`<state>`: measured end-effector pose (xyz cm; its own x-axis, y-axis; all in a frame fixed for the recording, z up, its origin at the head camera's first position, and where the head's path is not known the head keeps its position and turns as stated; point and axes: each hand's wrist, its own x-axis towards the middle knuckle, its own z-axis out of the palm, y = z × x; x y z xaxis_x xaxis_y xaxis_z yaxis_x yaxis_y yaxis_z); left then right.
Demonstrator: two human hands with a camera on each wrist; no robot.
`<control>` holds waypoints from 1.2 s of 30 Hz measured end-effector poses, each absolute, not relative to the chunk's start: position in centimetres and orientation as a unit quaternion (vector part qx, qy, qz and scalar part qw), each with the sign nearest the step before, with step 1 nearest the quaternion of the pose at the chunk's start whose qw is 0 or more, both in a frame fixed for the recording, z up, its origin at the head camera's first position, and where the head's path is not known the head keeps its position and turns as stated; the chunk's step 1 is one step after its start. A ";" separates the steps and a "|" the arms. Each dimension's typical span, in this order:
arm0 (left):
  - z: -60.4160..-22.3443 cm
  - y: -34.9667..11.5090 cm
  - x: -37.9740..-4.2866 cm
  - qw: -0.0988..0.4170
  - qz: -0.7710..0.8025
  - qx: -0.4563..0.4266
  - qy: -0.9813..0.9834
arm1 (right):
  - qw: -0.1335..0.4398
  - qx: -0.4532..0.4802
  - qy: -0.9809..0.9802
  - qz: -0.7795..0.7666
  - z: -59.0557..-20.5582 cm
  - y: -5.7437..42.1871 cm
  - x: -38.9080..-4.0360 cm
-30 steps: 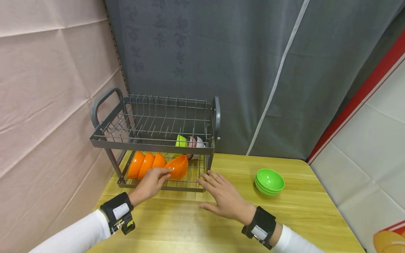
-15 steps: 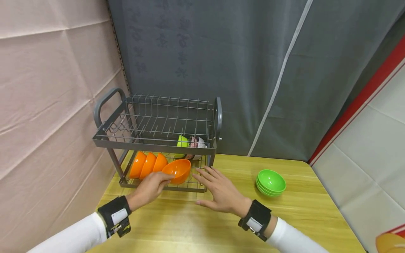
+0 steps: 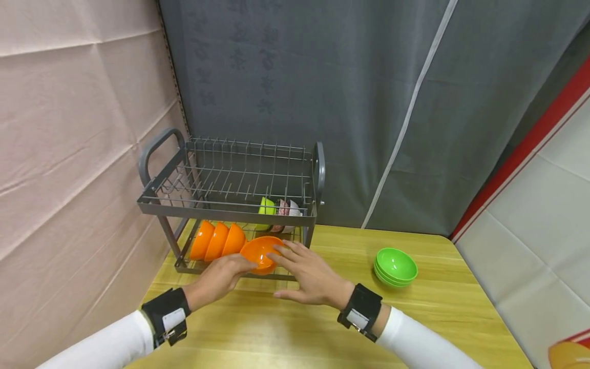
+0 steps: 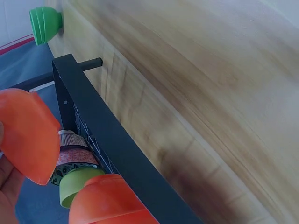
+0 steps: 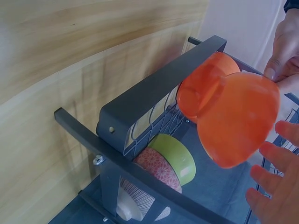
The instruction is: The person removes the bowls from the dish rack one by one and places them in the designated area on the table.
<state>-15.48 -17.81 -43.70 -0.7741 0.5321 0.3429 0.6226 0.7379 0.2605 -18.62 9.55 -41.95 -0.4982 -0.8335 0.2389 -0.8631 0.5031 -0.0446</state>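
An orange bowl (image 3: 255, 249) is tilted at the front of the dish rack (image 3: 226, 212), its inside facing up and toward me. My left hand (image 3: 221, 278) pinches its left rim between thumb and fingers. On the right, my right hand (image 3: 311, 275) has its fingers extended; the fingertips overlap the bowl's edge in the head view. In the right wrist view those fingers (image 5: 280, 161) appear close to the bowl (image 5: 240, 116), and contact cannot be told. Several more orange bowls (image 3: 217, 242) stand on edge in a row on the lower tier, left of the held one.
A lime green bowl (image 3: 266, 210), a pink patterned bowl (image 5: 159, 168) and a white striped bowl (image 5: 140, 200) stand at the lower tier's right rear. Stacked green bowls (image 3: 395, 266) sit on the wooden table (image 3: 438, 318) at right. A pink cloth wall (image 3: 83, 154) borders the left.
The orange bowl has tipped from leaning near the row to facing upward, and has come slightly toward me in the left hand. My right hand has moved left, up to the bowl.
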 end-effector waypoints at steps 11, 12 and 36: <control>-43.1 -17.6 -15.2 0.145 -0.150 -0.371 -0.905 | 0.084 0.503 -0.859 0.051 -41.6 8.5 -18.8; -43.1 -17.6 -15.2 0.149 -0.148 -0.375 -0.903 | 0.081 0.503 -0.859 0.047 -41.6 8.4 -18.8; -43.3 -17.8 -15.2 0.213 -0.081 -0.433 -0.872 | 0.117 0.557 -0.822 0.026 -42.4 7.1 -19.1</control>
